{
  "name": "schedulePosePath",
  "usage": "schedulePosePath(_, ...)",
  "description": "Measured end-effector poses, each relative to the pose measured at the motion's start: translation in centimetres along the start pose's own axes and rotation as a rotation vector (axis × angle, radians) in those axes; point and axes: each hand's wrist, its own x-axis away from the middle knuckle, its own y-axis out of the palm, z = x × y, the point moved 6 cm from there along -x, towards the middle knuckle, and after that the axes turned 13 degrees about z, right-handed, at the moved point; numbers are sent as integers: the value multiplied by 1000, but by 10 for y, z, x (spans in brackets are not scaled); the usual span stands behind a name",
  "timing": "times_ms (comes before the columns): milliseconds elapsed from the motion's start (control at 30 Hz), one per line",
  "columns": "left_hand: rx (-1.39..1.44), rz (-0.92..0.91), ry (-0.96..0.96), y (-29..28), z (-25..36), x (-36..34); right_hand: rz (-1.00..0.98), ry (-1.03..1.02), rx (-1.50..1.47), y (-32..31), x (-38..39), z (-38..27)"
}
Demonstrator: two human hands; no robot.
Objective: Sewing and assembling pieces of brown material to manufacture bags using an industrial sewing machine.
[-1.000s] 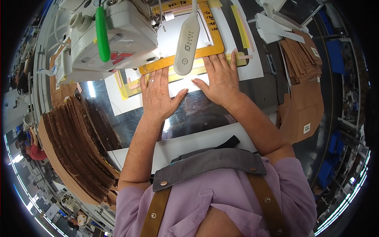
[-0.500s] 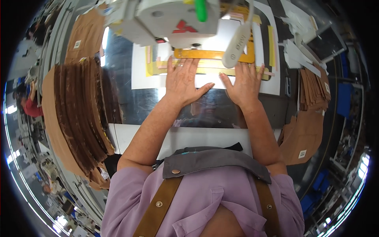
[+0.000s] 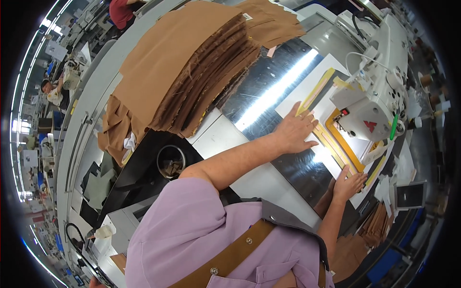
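My left hand (image 3: 294, 132) is spread over the near left part of a white sewing template (image 3: 330, 64), its fingers on the strips of yellow tape (image 3: 326, 136). My right hand (image 3: 349, 185) rests flat toward the template's near right corner, fingers stretched out beside the end of the orange clamp frame (image 3: 337, 136). Neither hand holds anything. Over the template stands the white head of a sewing machine (image 3: 372, 113), which covers part of the clamp frame and the far side of the template.
A thick stack of brown fabric pieces (image 3: 180, 41) lies on my left, with more brown pieces (image 3: 271, 21) behind it. Below the stack, a round cup (image 3: 171, 162) holds scraps. Other brown pieces (image 3: 377, 225) lie at the right, near a small dark screen (image 3: 410, 195).
My view has swung to the left, bringing the fabric stack and scrap cup into the middle. Both hands stay open on the template; the left has shifted slightly toward its left side.
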Motion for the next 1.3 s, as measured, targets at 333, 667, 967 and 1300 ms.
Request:
schedulePosePath(333, -381, 486, -523, -274, -235, 35, 42, -41, -29, 1, -9, 7)
schedulePosePath(667, -220, 300, -661, -277, -282, 41, 72, -69, -6, 9, -15, 7)
schedulePosePath(967, -206, 413, -844, -275, -318, 47, 77, -82, 18, 6, -15, 14)
schedulePosePath(1300, 1298, 282, -436, -209, -112, 40, -328, 462, -1373, -39, 64, -37)
